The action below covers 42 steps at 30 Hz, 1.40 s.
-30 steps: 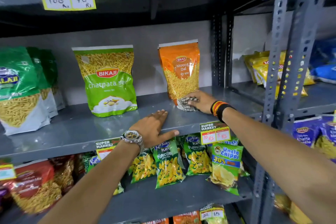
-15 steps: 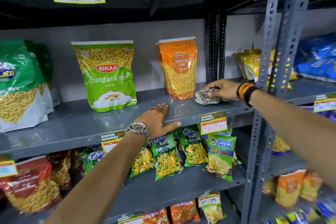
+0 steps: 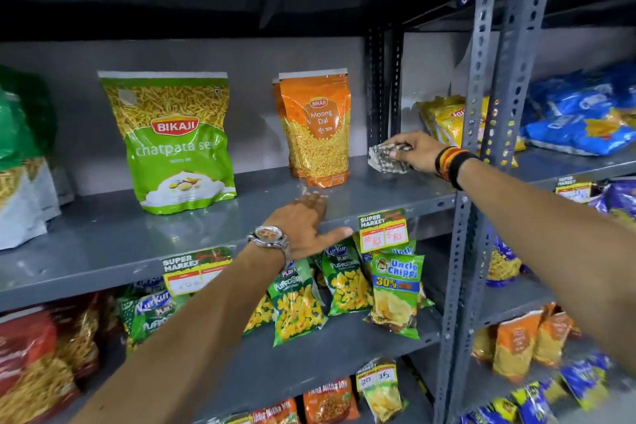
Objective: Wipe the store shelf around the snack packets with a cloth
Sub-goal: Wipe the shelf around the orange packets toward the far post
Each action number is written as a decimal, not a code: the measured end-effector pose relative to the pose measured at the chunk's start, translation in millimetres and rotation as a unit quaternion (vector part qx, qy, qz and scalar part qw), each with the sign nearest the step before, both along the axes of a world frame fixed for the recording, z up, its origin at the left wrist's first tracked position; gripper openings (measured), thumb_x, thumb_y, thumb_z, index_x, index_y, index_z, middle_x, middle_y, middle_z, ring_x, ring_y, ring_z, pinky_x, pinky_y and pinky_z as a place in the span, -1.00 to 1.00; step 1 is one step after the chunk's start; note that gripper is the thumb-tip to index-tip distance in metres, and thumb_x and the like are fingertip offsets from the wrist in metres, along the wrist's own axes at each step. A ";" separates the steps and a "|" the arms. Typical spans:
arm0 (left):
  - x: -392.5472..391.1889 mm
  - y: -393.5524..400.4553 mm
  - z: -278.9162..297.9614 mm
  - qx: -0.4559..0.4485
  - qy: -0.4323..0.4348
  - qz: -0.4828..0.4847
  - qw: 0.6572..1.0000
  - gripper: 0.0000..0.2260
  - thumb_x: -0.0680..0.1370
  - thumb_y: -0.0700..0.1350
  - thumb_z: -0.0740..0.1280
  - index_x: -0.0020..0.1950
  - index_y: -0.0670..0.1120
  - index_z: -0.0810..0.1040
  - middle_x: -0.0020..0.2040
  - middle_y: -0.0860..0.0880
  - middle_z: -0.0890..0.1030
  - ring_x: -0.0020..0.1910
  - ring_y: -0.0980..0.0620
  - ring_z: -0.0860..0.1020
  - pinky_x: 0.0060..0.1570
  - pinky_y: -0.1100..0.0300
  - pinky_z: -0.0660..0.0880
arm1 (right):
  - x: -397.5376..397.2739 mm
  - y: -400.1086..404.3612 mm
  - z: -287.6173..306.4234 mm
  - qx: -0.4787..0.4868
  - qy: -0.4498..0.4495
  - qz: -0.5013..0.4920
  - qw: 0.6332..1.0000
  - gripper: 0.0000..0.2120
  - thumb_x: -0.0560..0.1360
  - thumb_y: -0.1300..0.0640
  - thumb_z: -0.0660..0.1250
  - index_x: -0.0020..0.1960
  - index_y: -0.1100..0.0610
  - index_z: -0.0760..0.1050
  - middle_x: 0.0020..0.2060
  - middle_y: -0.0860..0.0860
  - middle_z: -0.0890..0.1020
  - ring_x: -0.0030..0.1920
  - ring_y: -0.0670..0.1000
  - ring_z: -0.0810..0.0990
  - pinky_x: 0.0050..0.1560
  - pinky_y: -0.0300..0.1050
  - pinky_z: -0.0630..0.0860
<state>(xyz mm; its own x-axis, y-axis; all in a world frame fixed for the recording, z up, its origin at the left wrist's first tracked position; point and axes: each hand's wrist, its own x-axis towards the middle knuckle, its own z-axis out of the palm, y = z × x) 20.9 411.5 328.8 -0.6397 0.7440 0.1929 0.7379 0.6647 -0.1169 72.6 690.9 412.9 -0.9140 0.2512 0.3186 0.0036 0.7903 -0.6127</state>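
A grey metal shelf (image 3: 113,237) carries an upright green Bikaji packet (image 3: 172,144) and an orange Moong Dal packet (image 3: 318,129). My right hand (image 3: 414,151) grips a crumpled patterned cloth (image 3: 383,158) and presses it on the shelf at the back right corner, just right of the orange packet. My left hand (image 3: 306,225), with a watch on the wrist, lies flat and open on the shelf's front edge, in front of the orange packet.
More green packets (image 3: 20,162) stand at the far left. Perforated grey uprights (image 3: 481,113) close off the shelf on the right; yellow (image 3: 444,120) and blue packets (image 3: 581,117) lie beyond. Small snack bags (image 3: 347,286) hang below, behind price tags (image 3: 383,229).
My right hand has slid the cloth rightward and back, from the foot of the orange packet to the shelf's back right corner. My left hand has stayed flat on the front edge.
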 end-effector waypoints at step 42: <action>-5.7 55.1 3.2 -0.026 0.003 -0.025 0.999 -0.07 0.56 0.47 -0.01 0.67 -0.21 0.01 0.68 -0.19 0.09 0.63 -0.16 0.15 0.58 0.00 0.11 | -34.6 36.4 -11.0 0.004 -0.098 0.048 0.994 -0.63 0.49 0.13 0.39 0.29 0.05 0.52 0.29 0.01 0.52 0.28 -0.04 0.45 0.23 -0.24 0.30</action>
<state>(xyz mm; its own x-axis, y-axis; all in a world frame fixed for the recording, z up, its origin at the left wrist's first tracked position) 15.2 466.6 332.0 -0.5998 0.7844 0.1578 0.7696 0.6196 -0.1544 38.0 727.3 401.9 -0.9784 0.1577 0.1339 0.0464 0.7981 -0.6008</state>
